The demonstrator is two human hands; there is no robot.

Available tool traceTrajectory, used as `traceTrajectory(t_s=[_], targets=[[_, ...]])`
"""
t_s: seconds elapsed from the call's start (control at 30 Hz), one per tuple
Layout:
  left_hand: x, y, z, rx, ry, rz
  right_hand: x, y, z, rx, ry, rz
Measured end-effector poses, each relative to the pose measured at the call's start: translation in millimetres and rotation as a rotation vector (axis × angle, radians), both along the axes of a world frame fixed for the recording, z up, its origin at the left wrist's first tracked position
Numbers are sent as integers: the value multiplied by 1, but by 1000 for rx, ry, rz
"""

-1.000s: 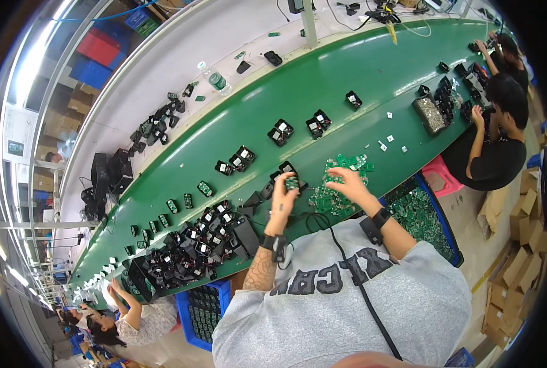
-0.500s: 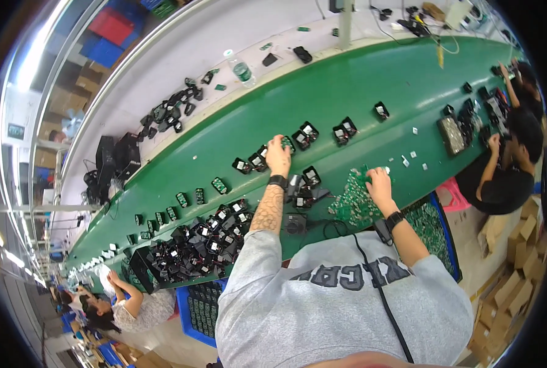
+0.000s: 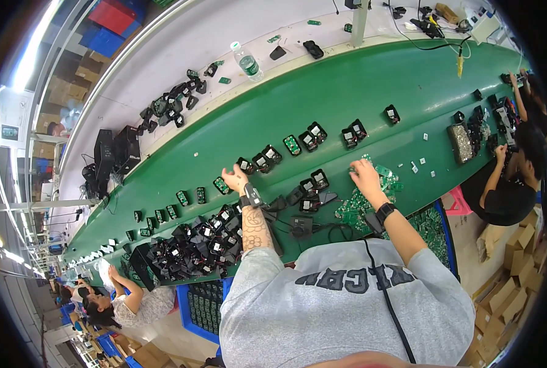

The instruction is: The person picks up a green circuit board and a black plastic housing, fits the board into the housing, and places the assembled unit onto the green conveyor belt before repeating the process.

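- The left hand reaches out over the green conveyor belt, fingers curled down beside a small black housing with a green circuit board in it; whether it grips the housing or only touches it cannot be told.
- That housing is the left end of a short row of three like it, lying on the belt just beyond the left hand.
- The right hand rests palm-down on a loose heap of small green circuit boards at the near edge of the belt, fingers bent into the pile; what it has hold of, if anything, is hidden.
- Both wrists carry dark bands, and the left forearm is tattooed.
- Between the two hands lie two more filled black housings and a dark flat unit with a cable.
- To the left, near the belt's edge, sits a dense pile of black housings.
- Further pairs of housings lie farther out on the belt.
- A clear plastic bottle stands on the pale tabletop beyond the belt.
- Another person in black works at the right end of the belt, and another person sits lower left.
- A blue crate of green boards stands beside the right elbow.
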State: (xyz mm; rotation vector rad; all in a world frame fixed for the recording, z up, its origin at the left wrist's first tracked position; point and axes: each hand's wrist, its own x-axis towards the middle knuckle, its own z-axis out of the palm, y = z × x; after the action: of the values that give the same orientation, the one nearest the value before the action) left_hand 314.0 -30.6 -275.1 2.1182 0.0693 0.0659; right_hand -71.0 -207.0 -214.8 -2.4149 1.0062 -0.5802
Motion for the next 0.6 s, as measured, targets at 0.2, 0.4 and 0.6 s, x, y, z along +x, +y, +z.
traceTrajectory(t_s=[0.2, 0.4, 0.6], targets=[[-3, -5, -10, 228, -26, -471, -29, -13, -12, 128, 90, 178], [18, 67, 1, -601, 343, -336, -12, -28, 15, 59, 336, 566], [-101, 58, 97, -995, 934, -644, -26, -53, -4, -99, 357, 670]])
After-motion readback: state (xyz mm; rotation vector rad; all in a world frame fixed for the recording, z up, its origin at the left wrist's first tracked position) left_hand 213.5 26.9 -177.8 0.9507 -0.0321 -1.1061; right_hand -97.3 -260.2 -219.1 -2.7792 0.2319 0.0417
